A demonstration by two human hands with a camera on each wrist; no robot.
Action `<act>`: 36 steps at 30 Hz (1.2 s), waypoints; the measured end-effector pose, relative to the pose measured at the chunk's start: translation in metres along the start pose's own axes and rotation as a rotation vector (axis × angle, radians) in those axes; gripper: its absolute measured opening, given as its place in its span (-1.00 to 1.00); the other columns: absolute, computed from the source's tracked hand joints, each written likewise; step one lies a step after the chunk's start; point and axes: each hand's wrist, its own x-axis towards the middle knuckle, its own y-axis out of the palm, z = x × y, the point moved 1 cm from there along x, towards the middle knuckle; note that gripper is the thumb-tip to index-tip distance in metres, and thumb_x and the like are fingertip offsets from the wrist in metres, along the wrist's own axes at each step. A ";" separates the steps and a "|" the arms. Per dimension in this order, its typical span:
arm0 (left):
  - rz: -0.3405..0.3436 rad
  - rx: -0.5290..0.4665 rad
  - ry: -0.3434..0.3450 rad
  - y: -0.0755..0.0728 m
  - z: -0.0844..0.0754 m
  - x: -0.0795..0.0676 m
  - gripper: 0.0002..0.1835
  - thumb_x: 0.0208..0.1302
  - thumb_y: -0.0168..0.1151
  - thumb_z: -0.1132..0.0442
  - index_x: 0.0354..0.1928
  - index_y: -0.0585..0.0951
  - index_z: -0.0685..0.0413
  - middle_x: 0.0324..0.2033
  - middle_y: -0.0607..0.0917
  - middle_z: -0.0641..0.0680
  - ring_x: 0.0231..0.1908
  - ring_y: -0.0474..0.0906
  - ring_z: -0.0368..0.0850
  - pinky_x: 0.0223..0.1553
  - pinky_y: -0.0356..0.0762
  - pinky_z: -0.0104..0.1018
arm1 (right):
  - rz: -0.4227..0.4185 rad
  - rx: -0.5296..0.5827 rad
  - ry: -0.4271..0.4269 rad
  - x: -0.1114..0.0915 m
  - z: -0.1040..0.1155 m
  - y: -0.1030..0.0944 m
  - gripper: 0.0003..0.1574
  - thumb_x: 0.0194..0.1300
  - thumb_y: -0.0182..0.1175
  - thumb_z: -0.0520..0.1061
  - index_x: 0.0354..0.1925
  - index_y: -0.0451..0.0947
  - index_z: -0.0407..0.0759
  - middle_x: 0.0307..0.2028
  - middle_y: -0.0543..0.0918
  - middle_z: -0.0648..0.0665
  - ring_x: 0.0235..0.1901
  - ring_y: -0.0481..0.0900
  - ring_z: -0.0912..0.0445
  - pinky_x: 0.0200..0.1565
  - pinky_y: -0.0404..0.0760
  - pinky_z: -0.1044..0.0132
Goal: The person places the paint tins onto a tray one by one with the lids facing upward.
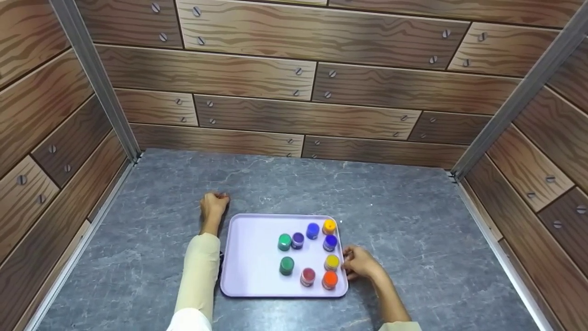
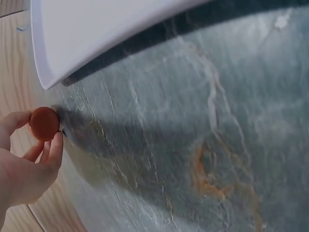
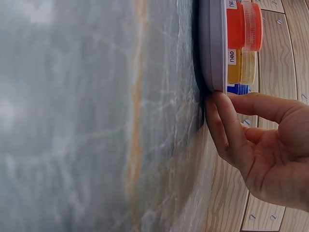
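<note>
Beyond the tray's left side, my left hand point(image 1: 214, 203) pinches a small round brown-topped jar point(image 2: 45, 123) between thumb and fingers; the hand hides most of it in the head view. A pale lilac tray point(image 1: 252, 257) lies on the table with several small paint jars on its right half. At the tray's right edge, my right hand point(image 1: 360, 261) grips the rim, thumb above and fingers below in the right wrist view. Nearest that hand stand a yellow jar point(image 1: 331, 262) and an orange-red jar point(image 1: 330, 279).
Green jars point(image 1: 286, 265), a dark red jar point(image 1: 308, 276), blue and purple jars point(image 1: 297, 240) and an orange-yellow jar point(image 1: 329, 226) stand apart on the tray. Wood-patterned panels point(image 1: 275, 78) wall in the grey marbled table point(image 1: 404, 207) at the back and sides.
</note>
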 end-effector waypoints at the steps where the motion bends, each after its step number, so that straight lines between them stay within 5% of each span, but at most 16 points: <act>1: 0.003 0.003 0.007 0.000 0.000 0.000 -0.77 0.01 0.25 0.21 -0.33 0.65 0.24 -0.27 0.66 0.20 -0.14 0.53 0.16 -0.12 0.42 -0.03 | -0.001 -0.001 0.001 0.000 0.000 0.000 -0.64 -0.06 0.07 -0.48 -0.19 0.31 -0.50 -0.50 0.44 -0.19 -0.58 0.49 0.06 -0.55 0.59 0.19; 9: 0.036 0.049 0.092 0.002 -0.001 -0.001 -0.79 0.01 0.24 0.25 -0.41 0.64 0.31 -0.34 0.66 0.25 -0.19 0.54 0.19 -0.14 0.43 -0.06 | 0.010 0.011 -0.009 -0.001 0.001 -0.001 -0.64 -0.06 0.06 -0.48 -0.19 0.30 -0.52 -0.50 0.43 -0.20 -0.58 0.47 0.06 -0.55 0.59 0.18; 23: 0.045 0.058 0.071 0.000 -0.001 -0.002 -0.75 0.01 0.26 0.22 -0.36 0.64 0.33 -0.30 0.65 0.27 -0.18 0.53 0.20 -0.13 0.43 -0.06 | -0.003 0.008 -0.006 0.002 0.000 0.001 -0.67 -0.07 0.07 -0.48 -0.23 0.33 -0.47 -0.51 0.44 -0.21 -0.60 0.50 0.06 -0.55 0.59 0.17; 36: 0.062 0.016 0.176 -0.011 -0.012 -0.014 -0.70 0.00 0.27 0.18 -0.32 0.66 0.32 -0.34 0.67 0.21 -0.21 0.55 0.18 -0.15 0.43 -0.07 | 0.002 0.005 -0.002 0.001 0.000 0.000 -0.67 -0.08 0.07 -0.49 -0.23 0.32 -0.46 -0.52 0.43 -0.18 -0.59 0.47 0.07 -0.56 0.59 0.20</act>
